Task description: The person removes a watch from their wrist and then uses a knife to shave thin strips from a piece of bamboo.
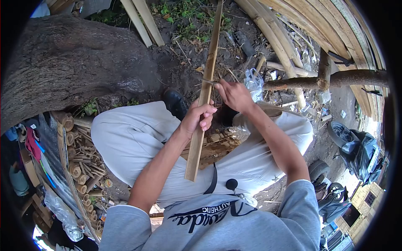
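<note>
A long bamboo strip (212,54) runs from my lap up past the top edge of the view, slightly tilted. My left hand (197,118) is wrapped round its lower middle, thumb on top. Just above, my right hand (235,96) is closed on a knife (209,81), whose short thin blade lies across the strip. Most of the knife's handle is hidden in the fingers. The strip's lower end rests over my light trousers (134,129), near a black round tag on a cord (231,184).
A thick tree trunk (75,67) lies at left, above stacked bamboo poles (75,169). Long bamboo slats (326,25) lean at upper right beside a wooden rail (356,78). A clear plastic bag (254,85) lies on littered soil. Motorbikes (356,146) stand at right.
</note>
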The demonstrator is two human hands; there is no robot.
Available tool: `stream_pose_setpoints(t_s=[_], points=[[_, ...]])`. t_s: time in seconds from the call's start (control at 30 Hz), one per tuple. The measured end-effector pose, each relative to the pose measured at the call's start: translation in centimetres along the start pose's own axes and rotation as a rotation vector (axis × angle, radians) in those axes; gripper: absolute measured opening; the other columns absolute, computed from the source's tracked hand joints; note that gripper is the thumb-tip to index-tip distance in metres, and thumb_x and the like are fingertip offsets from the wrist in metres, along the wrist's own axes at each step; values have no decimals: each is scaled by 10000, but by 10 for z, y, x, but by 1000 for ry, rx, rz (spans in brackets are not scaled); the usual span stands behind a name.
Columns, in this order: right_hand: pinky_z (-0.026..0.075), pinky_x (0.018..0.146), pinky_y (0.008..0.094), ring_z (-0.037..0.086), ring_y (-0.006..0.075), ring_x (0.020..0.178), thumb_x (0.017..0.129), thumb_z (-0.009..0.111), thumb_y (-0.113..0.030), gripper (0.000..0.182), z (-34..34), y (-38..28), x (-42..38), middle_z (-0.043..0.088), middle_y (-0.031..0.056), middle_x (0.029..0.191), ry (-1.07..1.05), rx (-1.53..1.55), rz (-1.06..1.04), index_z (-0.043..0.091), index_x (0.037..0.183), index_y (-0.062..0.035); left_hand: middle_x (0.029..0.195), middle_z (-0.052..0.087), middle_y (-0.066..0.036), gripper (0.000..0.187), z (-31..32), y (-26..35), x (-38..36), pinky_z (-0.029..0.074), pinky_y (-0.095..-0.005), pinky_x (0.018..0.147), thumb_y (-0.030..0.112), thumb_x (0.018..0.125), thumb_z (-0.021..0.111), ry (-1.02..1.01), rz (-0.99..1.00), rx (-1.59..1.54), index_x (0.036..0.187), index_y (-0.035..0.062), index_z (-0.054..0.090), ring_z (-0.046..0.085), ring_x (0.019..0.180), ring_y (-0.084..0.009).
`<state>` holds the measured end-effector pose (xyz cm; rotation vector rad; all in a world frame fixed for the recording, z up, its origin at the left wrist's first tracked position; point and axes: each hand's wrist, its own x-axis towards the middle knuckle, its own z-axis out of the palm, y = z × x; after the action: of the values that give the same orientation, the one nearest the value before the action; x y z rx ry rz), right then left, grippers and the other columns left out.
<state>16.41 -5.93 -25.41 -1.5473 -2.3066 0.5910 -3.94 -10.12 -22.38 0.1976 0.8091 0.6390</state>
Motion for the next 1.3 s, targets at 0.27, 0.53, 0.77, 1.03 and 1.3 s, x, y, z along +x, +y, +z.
stream_pose_setpoints(t_s=[0.27,0.53,0.77,1.03,1.3], points=[[523,513,504,655,418,605,1069,445,-385,333,16,48,15,631,204,640,14,-174,166,555,998,-78,669,458,11,310,7,-24,-11,394,-263,366,40,818,668,17,-27,124,1043,59,456,451,400,-83],[474,508,544,624,450,608,1080,431,-333,306,28,37,0,599,225,666,87,-49,54,538,998,-58,668,430,27,308,4,-16,-19,369,-238,329,32,823,648,20,-50,43,1065,62,461,420,373,-59],[466,511,549,620,454,600,1078,425,-382,323,22,51,16,617,227,643,94,-127,199,542,998,-92,673,449,16,336,5,-15,-17,379,-250,354,51,813,676,-10,-41,35,1061,60,449,440,400,-76],[498,525,540,655,442,632,1077,403,-413,342,32,46,13,656,221,700,87,-245,242,539,1035,-103,677,444,19,330,2,-17,-19,377,-248,354,48,820,676,-18,-36,47,1060,66,450,437,401,-74],[499,620,603,656,509,746,1081,348,-448,414,53,79,23,677,284,790,69,-184,558,539,1041,-83,661,441,27,308,11,2,-13,366,-229,346,54,854,647,-4,29,74,1101,57,464,428,394,-55]])
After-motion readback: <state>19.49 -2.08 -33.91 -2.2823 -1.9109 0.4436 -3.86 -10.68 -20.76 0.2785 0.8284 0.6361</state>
